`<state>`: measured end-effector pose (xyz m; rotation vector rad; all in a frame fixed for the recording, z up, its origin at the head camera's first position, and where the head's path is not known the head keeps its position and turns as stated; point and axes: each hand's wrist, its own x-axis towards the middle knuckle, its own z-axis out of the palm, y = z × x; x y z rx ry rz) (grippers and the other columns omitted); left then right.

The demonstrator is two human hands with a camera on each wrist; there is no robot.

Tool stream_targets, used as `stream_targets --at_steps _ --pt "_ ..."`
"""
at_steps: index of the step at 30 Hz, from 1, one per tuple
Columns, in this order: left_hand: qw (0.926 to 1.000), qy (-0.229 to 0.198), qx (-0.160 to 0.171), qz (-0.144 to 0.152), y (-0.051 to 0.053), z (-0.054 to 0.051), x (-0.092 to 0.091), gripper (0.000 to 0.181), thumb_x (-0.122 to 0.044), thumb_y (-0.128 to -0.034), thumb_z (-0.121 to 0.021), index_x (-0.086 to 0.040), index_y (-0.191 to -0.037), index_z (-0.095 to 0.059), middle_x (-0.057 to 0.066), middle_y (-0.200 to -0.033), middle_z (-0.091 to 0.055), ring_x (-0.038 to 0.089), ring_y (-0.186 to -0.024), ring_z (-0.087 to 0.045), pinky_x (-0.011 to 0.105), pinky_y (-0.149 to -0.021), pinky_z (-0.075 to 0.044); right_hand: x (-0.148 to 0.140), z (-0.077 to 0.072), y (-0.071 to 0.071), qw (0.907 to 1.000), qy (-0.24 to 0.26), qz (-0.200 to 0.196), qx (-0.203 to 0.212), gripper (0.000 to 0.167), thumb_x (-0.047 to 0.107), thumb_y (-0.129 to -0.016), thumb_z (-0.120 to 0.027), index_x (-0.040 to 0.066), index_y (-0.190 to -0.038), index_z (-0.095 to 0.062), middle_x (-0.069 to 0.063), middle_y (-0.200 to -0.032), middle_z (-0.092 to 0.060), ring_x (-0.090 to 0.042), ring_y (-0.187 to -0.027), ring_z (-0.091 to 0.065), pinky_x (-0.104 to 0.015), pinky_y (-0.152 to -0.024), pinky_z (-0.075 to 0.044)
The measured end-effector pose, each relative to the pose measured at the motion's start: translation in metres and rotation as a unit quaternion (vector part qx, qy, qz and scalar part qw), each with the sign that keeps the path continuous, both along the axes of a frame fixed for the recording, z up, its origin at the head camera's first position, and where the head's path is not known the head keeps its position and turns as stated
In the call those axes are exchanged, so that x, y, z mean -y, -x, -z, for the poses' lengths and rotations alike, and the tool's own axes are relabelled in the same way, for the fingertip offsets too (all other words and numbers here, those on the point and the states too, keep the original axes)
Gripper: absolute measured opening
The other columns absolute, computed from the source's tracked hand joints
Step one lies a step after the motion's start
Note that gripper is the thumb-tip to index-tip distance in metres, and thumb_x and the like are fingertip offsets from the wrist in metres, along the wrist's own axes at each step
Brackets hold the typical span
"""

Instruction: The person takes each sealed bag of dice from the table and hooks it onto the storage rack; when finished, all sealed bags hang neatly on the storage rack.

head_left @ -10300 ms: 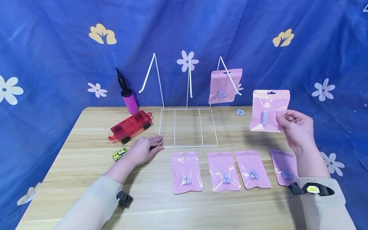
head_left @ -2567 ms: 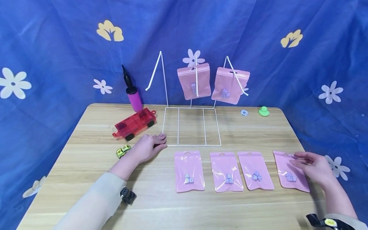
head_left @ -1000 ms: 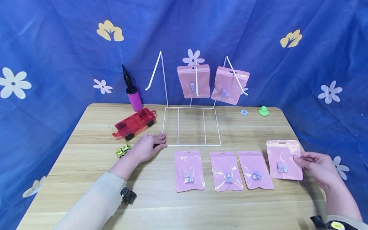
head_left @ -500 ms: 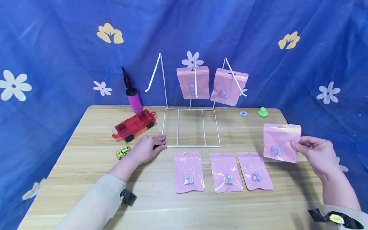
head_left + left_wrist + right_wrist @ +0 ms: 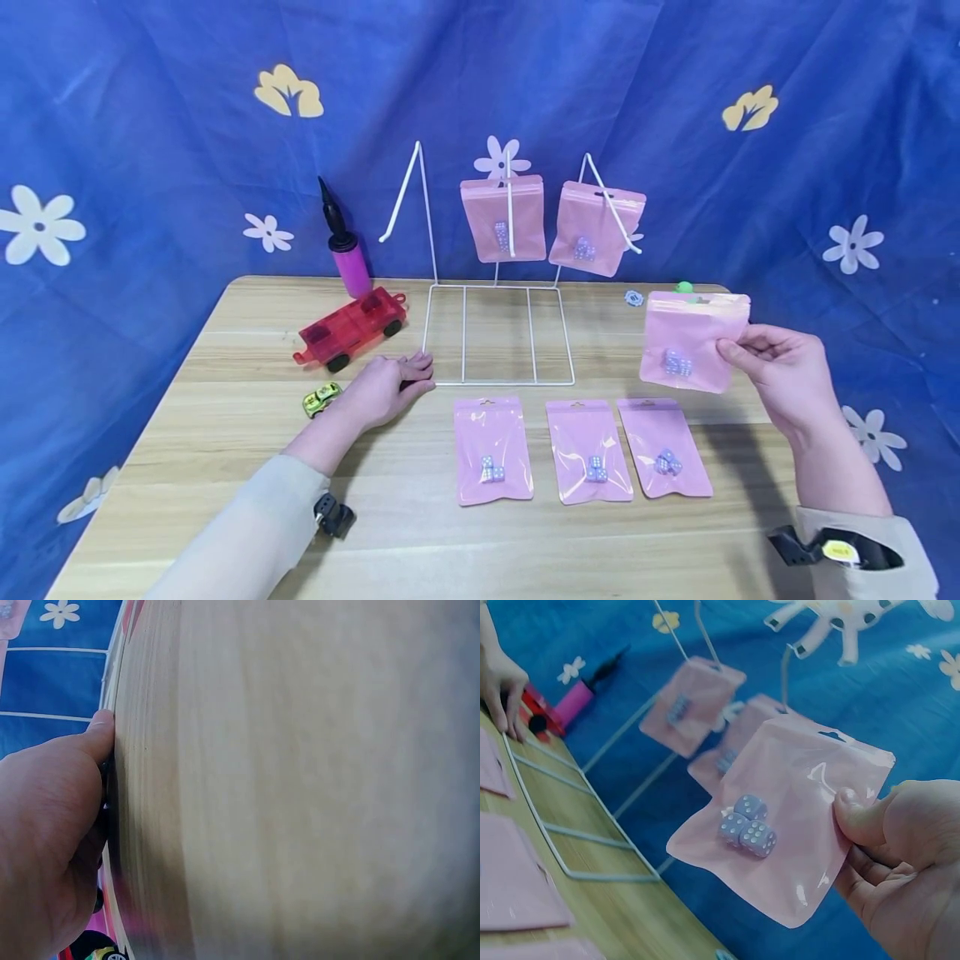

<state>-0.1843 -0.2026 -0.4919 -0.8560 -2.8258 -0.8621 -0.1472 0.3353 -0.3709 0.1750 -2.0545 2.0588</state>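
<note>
My right hand (image 5: 787, 375) pinches a pink zip pouch (image 5: 686, 346) by its right edge, above the table. Pale purple dice (image 5: 748, 827) show through its front. My left hand (image 5: 386, 387) holds the front left corner of a white wire rack (image 5: 498, 383), thumb and fingers at the wire. Two pink pouches hang on the rack, a middle pouch (image 5: 483, 204) and a right pouch (image 5: 577, 208); the left hook (image 5: 401, 192) is bare. Three more lie flat in front: a left pouch (image 5: 491, 433), a middle pouch (image 5: 583, 433) and a right pouch (image 5: 656, 429).
A red toy wagon (image 5: 348, 329), a purple hand pump (image 5: 351, 262) and a small green toy car (image 5: 321, 400) are at the left. A blue-white token (image 5: 633, 298) and a partly hidden green toy (image 5: 684, 287) sit at the back right. A blue curtain (image 5: 150, 167) hangs behind.
My right hand has lifted the rightmost pouch off the table and carried it up and to the left. Earlier, another pouch was hung on the middle hook. My left hand stays at the rack corner.
</note>
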Motion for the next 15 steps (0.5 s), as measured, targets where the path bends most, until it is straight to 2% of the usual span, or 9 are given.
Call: stream_targets --at_steps 7,15 --pt "1.0 0.002 0.001 -0.004 -0.001 0.0 0.0 0.035 -0.017 -0.0981 -0.079 0.003 -0.126 -0.075 0.018 -0.136 -0.067 0.035 -0.133 -0.059 0.051 -0.112 -0.046 0.038 -0.006 0.011 0.999 0.002 -0.033 -0.029 0.012 -0.022 -0.089 -0.072 -0.013 -0.096 -0.077 -0.006 -0.084 -0.079 -0.011 -0.075 -0.073 -0.019 -0.065 -0.057" --pt "0.9999 0.014 0.0 -0.004 0.0 0.0 0.001 0.034 -0.018 -0.0989 -0.078 0.003 -0.126 -0.075 0.018 -0.137 -0.066 0.035 -0.133 -0.059 0.052 -0.113 -0.045 0.079 -0.006 0.019 0.9967 -0.017 -0.068 -0.042 0.015 -0.022 -0.088 -0.073 -0.009 -0.094 -0.078 -0.004 -0.081 -0.078 -0.009 -0.072 -0.072 -0.018 -0.062 -0.056"
